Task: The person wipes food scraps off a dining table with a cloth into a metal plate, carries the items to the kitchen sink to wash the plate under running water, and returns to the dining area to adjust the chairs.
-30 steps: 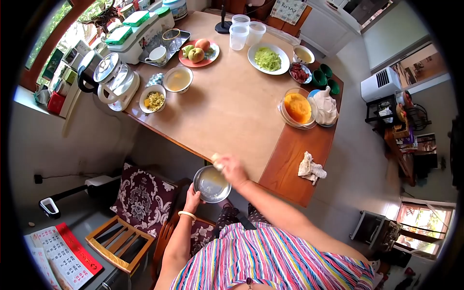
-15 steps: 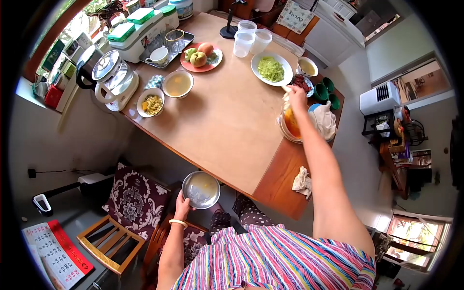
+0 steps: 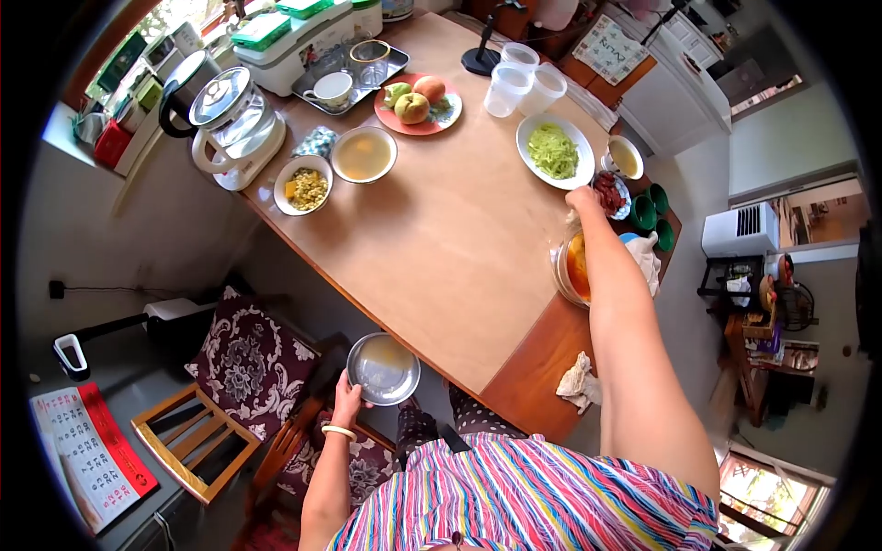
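My left hand [image 3: 347,402] grips the rim of a metal bowl [image 3: 384,369] just off the table's front edge. A little cloudy, pale liquid lies in the bowl. At the table's right side, my right hand [image 3: 582,198] is closed on a crumpled pale cloth [image 3: 572,219], mostly hidden by the hand. It is between the white plate of shredded green vegetable [image 3: 554,151] and a glass bowl of orange-red food [image 3: 577,266], which my forearm partly covers. A small bowl of dark red pieces [image 3: 608,196] stands beside the hand.
Another crumpled cloth [image 3: 578,381] lies near the right corner. Bowls of soup [image 3: 365,154] and yellow food [image 3: 304,186], a fruit plate [image 3: 419,105] and a glass kettle [image 3: 237,129] stand at the left. Plastic cups [image 3: 508,90] and green cups [image 3: 643,213] are farther off. A cushioned chair [image 3: 248,363] is below left.
The view has turned, so the table things appear farther right. My right hand has drawn the cloth closer under it, near the plate. My left hand still holds the metal bowl.
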Demonstrator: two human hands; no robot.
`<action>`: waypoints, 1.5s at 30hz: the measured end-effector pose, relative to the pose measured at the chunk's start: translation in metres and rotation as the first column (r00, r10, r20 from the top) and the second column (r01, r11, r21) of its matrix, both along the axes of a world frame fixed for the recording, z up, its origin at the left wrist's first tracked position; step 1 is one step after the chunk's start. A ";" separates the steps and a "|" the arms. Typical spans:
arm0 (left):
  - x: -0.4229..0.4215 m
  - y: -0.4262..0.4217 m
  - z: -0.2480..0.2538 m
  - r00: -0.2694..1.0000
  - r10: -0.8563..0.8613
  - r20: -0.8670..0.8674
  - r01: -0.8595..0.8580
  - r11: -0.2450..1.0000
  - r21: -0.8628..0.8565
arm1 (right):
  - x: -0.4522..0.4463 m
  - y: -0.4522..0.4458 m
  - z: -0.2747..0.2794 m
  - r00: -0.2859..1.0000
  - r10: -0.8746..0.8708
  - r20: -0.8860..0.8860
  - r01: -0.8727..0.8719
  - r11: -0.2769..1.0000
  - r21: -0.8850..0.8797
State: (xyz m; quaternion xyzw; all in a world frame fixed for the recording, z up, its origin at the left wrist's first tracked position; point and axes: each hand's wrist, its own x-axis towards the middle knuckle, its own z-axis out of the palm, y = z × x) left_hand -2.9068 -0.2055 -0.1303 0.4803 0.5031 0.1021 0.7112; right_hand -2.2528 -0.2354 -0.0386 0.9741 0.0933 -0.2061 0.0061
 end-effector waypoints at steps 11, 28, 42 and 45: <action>0.002 0.006 0.004 0.999 0.029 0.028 -0.028 0.999 -0.030 | -0.089 0.102 -0.036 0.942 0.263 0.209 -0.303 0.934 0.187; 0.006 0.013 0.011 0.995 0.094 -0.019 -0.094 0.996 0.001 | -0.369 0.026 -0.038 0.560 0.708 0.431 -0.701 0.127 0.702; -0.005 0.005 -0.009 0.995 0.091 0.030 -0.092 0.995 0.028 | -0.394 0.251 -0.026 0.156 0.887 0.435 -0.801 -0.144 0.581; -0.006 0.001 -0.015 0.991 0.123 0.045 -0.125 0.991 0.042 | -0.406 0.257 -0.045 0.331 0.869 0.368 -0.745 0.001 0.667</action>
